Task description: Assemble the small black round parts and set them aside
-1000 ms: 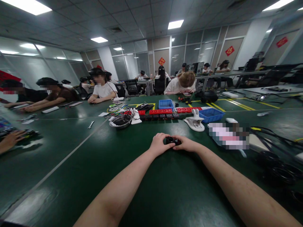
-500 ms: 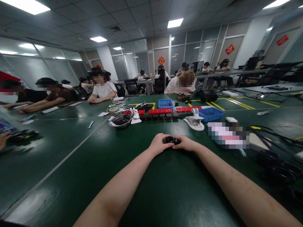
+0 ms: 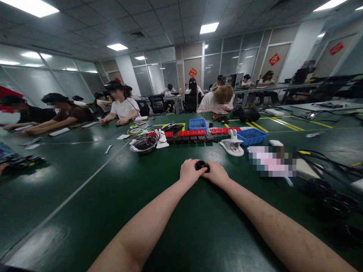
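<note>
Both the left hand (image 3: 189,172) and right hand (image 3: 217,173) are closed on a small black ring (image 3: 201,165) (resting on the worktop (image 3: 85,196)); an even two-sided grip seems best.

Left hand (image 3: 189,172) and right hand (image 3: 217,173) (knuckles up) meet

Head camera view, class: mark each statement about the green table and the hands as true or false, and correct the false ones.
1. Both hands hold one small black part. True: the left hand and right hand close on the small black part.
2. The metal bowl lies right of the hands. False: the metal bowl lies to their left, farther off.
3. Two blue trays stand on the table. True: a blue tray and another blue tray.
4. The table is red. False: the table is green.
</note>
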Demonstrator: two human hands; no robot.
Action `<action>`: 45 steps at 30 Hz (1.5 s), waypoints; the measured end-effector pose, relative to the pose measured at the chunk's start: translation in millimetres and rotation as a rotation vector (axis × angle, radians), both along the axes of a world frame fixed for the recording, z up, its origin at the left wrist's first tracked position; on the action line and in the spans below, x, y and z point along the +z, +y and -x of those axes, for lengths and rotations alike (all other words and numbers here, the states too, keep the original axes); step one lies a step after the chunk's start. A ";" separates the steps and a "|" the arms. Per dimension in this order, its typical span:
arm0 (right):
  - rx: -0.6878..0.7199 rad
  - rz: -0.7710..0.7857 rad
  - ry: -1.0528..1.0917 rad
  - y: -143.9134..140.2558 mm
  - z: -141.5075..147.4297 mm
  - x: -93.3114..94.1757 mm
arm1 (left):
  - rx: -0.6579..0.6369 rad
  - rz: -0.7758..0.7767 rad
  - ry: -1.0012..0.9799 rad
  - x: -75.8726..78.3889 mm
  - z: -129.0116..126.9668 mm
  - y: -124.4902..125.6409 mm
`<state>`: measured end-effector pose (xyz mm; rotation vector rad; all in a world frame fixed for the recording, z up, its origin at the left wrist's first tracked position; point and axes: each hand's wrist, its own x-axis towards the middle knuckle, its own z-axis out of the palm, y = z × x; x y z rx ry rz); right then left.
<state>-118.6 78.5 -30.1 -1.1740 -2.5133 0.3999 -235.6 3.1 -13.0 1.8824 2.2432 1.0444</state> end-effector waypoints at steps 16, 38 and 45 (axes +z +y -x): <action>0.537 0.660 0.099 25.6 -24.7 22.0 | -0.441 0.117 -0.070 9.2 15.4 1.0; 0.194 0.230 0.070 13.1 -7.9 3.8 | -0.140 0.099 -0.064 8.2 0.4 -2.0; -0.006 -0.044 0.006 -5.6 0.6 1.7 | 0.009 0.007 -0.001 -0.8 -2.9 -0.5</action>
